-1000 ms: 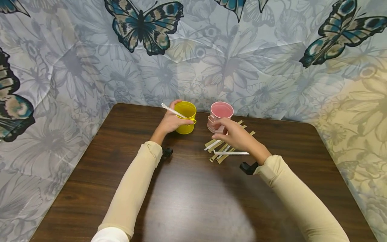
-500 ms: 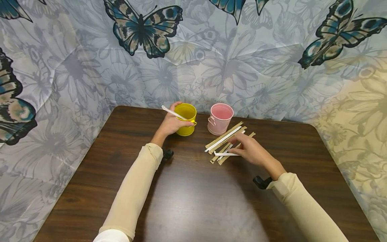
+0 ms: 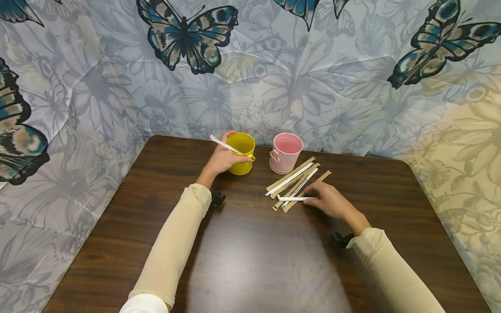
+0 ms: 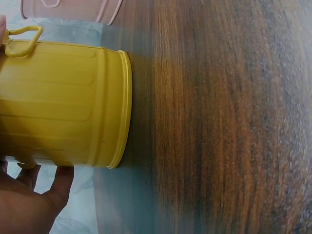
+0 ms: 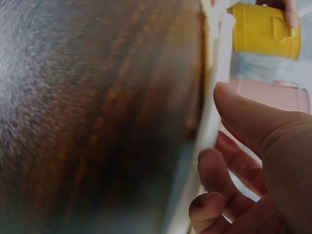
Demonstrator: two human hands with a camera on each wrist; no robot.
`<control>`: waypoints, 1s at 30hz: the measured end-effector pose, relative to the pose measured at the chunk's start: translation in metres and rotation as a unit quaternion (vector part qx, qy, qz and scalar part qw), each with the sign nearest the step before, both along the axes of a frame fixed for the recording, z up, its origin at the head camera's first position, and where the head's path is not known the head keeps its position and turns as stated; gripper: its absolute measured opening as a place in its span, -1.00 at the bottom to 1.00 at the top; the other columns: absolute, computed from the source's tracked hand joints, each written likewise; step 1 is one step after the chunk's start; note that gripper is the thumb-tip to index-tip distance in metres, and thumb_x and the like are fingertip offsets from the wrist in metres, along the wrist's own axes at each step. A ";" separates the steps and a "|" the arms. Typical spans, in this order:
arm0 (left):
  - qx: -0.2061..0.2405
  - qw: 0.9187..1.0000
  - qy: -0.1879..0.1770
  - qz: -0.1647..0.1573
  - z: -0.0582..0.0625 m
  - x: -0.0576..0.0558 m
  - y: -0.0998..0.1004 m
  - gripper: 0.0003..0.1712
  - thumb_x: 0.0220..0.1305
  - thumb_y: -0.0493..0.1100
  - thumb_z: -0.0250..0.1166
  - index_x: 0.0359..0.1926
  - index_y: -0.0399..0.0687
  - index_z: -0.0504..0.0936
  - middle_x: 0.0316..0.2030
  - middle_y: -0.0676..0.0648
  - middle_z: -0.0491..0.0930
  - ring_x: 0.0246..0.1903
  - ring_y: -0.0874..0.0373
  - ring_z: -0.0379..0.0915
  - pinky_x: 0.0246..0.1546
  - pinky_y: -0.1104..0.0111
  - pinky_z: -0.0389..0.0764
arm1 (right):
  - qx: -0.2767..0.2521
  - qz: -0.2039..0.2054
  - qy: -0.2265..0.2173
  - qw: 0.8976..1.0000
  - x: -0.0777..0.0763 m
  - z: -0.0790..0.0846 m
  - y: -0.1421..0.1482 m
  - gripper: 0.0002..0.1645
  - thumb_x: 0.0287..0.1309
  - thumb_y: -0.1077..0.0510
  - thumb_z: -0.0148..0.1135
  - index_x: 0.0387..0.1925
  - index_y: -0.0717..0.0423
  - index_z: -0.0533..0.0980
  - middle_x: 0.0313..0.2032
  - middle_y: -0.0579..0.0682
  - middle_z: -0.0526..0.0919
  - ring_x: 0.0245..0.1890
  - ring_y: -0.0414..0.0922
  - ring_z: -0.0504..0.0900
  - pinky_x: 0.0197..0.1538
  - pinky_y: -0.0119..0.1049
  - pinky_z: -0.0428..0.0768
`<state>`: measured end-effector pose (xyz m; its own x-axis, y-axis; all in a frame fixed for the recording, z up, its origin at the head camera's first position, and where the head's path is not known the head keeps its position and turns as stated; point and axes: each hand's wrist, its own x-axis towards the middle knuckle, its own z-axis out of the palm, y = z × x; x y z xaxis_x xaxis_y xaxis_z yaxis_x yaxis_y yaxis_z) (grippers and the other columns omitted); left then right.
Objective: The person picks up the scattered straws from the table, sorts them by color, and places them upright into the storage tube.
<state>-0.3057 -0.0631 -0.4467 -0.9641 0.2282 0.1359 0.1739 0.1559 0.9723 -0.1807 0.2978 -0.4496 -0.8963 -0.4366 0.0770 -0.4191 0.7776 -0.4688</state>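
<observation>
In the head view my left hand (image 3: 225, 158) grips a small yellow metal bucket (image 3: 240, 167) at its side, thumb over the front near the rim. A white straw (image 3: 224, 143) leans out of the bucket to the left. The left wrist view has the same bucket (image 4: 63, 102) from close by, with fingertips (image 4: 62, 185) against its wall. My right hand (image 3: 328, 200) pinches the right end of a white straw (image 3: 293, 198) lying across a straw pile. From the right wrist, the straw (image 5: 219, 73) runs past the thumb and curled fingers (image 5: 214, 168).
A pink bucket (image 3: 285, 156) stands to the right of the yellow one, near the table's back edge. Several tan and white paper-wrapped straws (image 3: 291, 176) lie crossed in front of it. Behind the dark wooden table (image 3: 250, 261) hangs a butterfly-print cloth (image 3: 250, 87).
My right hand has moved from in front of the pink bucket down and right to the white straw, and its fingers have closed at the straw's end. The left hand stays on the yellow bucket.
</observation>
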 end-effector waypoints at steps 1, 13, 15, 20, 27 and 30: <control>0.001 1.000 -0.001 0.000 0.000 0.000 0.000 0.27 -0.13 -0.27 0.69 0.51 -0.12 0.08 0.30 -0.21 0.43 0.20 -0.11 0.46 0.36 0.09 0.46 | 0.002 0.001 0.000 1.000 -0.001 -0.002 0.000 -0.70 0.20 0.16 0.45 -0.06 0.17 0.66 -0.10 0.07 0.71 -0.10 0.02 0.68 -0.05 -0.09 0.64; 0.014 1.000 0.002 0.005 -0.002 -0.002 0.001 0.27 -0.18 -0.29 0.71 0.49 -0.15 0.11 0.29 -0.17 0.45 0.18 -0.08 0.47 0.34 0.11 0.48 | 0.020 -0.004 -0.001 1.000 -0.006 -0.005 -0.004 -0.94 0.19 0.19 0.44 -0.30 0.01 0.67 -0.30 -0.09 0.71 -0.23 -0.13 0.65 -0.12 -0.18 0.61; 0.015 1.000 0.004 0.005 -0.002 -0.002 0.001 0.27 -0.19 -0.29 0.71 0.49 -0.16 0.11 0.29 -0.17 0.44 0.18 -0.07 0.47 0.35 0.11 0.48 | 0.024 -0.004 0.001 1.000 -0.006 -0.004 -0.004 -0.93 0.19 0.21 0.44 -0.32 0.00 0.67 -0.31 -0.10 0.71 -0.24 -0.15 0.65 -0.13 -0.19 0.61; 0.014 1.000 0.001 0.003 -0.001 -0.002 0.001 0.28 -0.18 -0.28 0.71 0.50 -0.15 0.11 0.30 -0.17 0.44 0.18 -0.08 0.46 0.35 0.11 0.47 | 0.021 -0.004 0.019 1.000 -0.007 0.010 -0.008 -0.91 0.16 0.23 0.46 -0.34 0.02 0.66 -0.36 -0.11 0.72 -0.32 -0.19 0.61 -0.21 -0.27 0.57; 0.008 1.000 -0.003 0.003 0.001 -0.001 0.000 0.25 -0.15 -0.29 0.69 0.50 -0.09 0.11 0.30 -0.18 0.43 0.20 -0.08 0.46 0.35 0.12 0.47 | -0.031 -0.002 0.049 0.998 -0.012 0.039 -0.022 -0.87 0.18 0.27 0.44 -0.32 0.06 0.60 -0.34 -0.05 0.70 -0.38 -0.18 0.62 -0.29 -0.37 0.56; 0.008 1.000 -0.005 0.003 0.001 0.000 0.001 0.26 -0.15 -0.29 0.69 0.50 -0.09 0.10 0.30 -0.17 0.44 0.19 -0.08 0.46 0.35 0.11 0.48 | -0.049 0.007 0.063 0.997 -0.014 0.050 -0.030 -0.87 0.20 0.27 0.43 -0.27 0.05 0.60 -0.34 -0.06 0.69 -0.42 -0.17 0.57 -0.33 -0.38 0.51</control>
